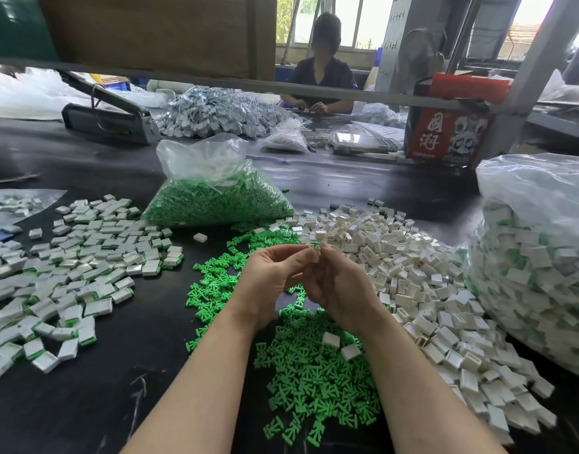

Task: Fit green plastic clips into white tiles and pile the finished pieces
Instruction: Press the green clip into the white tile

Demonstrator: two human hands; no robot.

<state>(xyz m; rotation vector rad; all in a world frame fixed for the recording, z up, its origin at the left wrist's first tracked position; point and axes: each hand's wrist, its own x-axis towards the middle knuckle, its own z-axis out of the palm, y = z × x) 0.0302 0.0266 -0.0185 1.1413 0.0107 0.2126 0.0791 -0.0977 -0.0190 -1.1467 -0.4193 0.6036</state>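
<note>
A: What are your hands doing?

B: Your left hand [271, 283] and right hand [339, 283] meet above the black table [143, 371], fingertips together on one white tile [315, 253]. Both pinch it, thumbs and forefingers curled round it.

A: And the clip?

B: A green clip [315, 245] shows at the tile's top edge, between your fingertips. Whether it is fully seated, you cannot tell from here.

A: Where are the loose parts?

B: Loose clips [314, 381] lie spread under and in front of your wrists, with two stray tiles lying on them. The heap of empty tiles [412, 273] sits to your right, touching the clips.

A: Finished pieces?

B: The finished pile [68, 267] lies to your left, white tops with green showing at the edges, well apart from your hands.

A: Anything else on the table?

B: A clear bag of clips [216, 198] stands beyond your hands, its mouth open. A large bag [537, 257] of white and green pieces bulges at the far right. Behind it stands a red box [445, 132]. Across the table another person [320, 80] sits with hands at the table, beside a grey-white heap [216, 113].
</note>
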